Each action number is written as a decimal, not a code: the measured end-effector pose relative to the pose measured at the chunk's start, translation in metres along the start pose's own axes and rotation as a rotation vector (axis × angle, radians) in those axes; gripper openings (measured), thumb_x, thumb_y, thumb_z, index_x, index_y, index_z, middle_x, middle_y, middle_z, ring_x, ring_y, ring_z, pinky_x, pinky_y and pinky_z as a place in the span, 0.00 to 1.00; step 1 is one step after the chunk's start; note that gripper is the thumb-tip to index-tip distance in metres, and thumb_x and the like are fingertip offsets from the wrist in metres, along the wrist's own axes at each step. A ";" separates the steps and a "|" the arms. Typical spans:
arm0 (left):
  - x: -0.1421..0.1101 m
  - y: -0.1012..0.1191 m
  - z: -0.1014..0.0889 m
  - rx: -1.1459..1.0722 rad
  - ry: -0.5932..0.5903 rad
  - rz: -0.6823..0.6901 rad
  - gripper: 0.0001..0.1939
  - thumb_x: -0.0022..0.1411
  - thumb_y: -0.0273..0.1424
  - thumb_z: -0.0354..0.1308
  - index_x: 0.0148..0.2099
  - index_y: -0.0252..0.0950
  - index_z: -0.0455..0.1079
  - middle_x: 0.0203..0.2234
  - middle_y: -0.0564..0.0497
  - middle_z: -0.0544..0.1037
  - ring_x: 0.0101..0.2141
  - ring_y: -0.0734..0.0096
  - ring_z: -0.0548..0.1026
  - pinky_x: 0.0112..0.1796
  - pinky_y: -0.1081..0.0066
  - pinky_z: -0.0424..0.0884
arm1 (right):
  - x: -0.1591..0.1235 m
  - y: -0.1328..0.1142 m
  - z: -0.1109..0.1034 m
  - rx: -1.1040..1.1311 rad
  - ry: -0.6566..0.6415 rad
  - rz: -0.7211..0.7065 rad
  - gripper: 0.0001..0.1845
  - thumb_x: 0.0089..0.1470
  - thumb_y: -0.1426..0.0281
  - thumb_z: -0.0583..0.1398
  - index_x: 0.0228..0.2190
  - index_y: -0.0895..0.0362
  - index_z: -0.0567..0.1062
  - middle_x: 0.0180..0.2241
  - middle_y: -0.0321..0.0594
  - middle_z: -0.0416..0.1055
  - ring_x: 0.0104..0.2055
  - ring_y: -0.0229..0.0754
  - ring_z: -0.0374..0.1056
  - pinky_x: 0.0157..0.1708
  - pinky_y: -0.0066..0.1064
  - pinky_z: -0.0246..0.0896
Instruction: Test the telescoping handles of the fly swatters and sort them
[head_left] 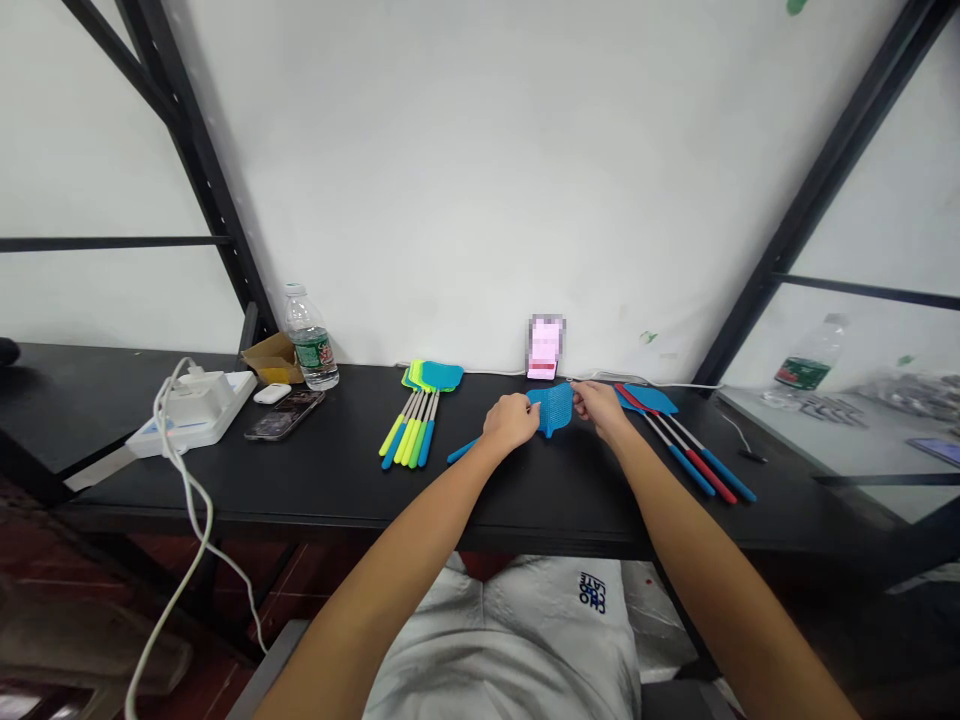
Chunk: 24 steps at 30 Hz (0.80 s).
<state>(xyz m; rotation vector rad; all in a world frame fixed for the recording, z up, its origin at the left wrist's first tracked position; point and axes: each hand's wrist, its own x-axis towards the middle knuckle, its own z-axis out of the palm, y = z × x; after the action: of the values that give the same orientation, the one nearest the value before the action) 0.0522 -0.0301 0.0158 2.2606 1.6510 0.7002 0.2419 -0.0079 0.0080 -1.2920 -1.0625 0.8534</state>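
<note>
Some liquid [322, 380] in left-side bottle [301, 312]; both hands [512, 420] [598, 405] hold blue flyswatter [553, 408].

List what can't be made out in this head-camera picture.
All in the head view:
Screen of the propped phone: covered by pixelation.
Any join between blue handle and blue swatter head: hidden by the left hand and wrist.
Lower yellow-green heads: overlapped by the teal one.
Dark object: cut by the left edge.
</note>
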 end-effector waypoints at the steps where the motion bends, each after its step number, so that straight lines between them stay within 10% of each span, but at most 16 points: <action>1: 0.000 0.000 0.001 0.011 -0.008 -0.002 0.20 0.67 0.43 0.46 0.36 0.38 0.75 0.37 0.43 0.80 0.38 0.59 0.77 0.37 0.68 0.69 | 0.001 0.001 0.000 -0.006 0.007 0.002 0.11 0.50 0.69 0.61 0.20 0.58 0.67 0.17 0.34 0.62 0.15 0.29 0.55 0.11 0.22 0.43; 8: -0.001 -0.001 0.005 0.066 -0.003 0.030 0.20 0.68 0.42 0.44 0.38 0.39 0.74 0.39 0.43 0.79 0.39 0.59 0.77 0.39 0.66 0.70 | -0.001 0.001 0.000 -0.169 0.008 -0.074 0.11 0.51 0.64 0.60 0.23 0.58 0.71 0.19 0.35 0.65 0.16 0.30 0.56 0.14 0.23 0.48; 16: -0.006 0.002 0.004 0.101 0.091 0.137 0.17 0.68 0.39 0.44 0.40 0.39 0.72 0.36 0.46 0.79 0.38 0.62 0.77 0.39 0.68 0.69 | -0.018 -0.002 0.016 -0.369 -0.291 -0.267 0.24 0.55 0.51 0.57 0.21 0.57 0.71 0.16 0.34 0.65 0.15 0.33 0.57 0.16 0.25 0.53; 24: -0.005 0.002 0.004 0.071 0.104 0.188 0.13 0.67 0.38 0.47 0.41 0.39 0.71 0.36 0.46 0.79 0.38 0.61 0.76 0.39 0.67 0.68 | -0.019 0.004 0.023 -0.252 -0.359 -0.152 0.21 0.50 0.54 0.62 0.17 0.56 0.67 0.13 0.32 0.61 0.15 0.33 0.54 0.15 0.24 0.49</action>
<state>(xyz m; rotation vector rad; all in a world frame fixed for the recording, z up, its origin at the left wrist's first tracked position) 0.0548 -0.0354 0.0123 2.4934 1.5440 0.8276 0.2141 -0.0174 0.0006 -1.2706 -1.5736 0.8748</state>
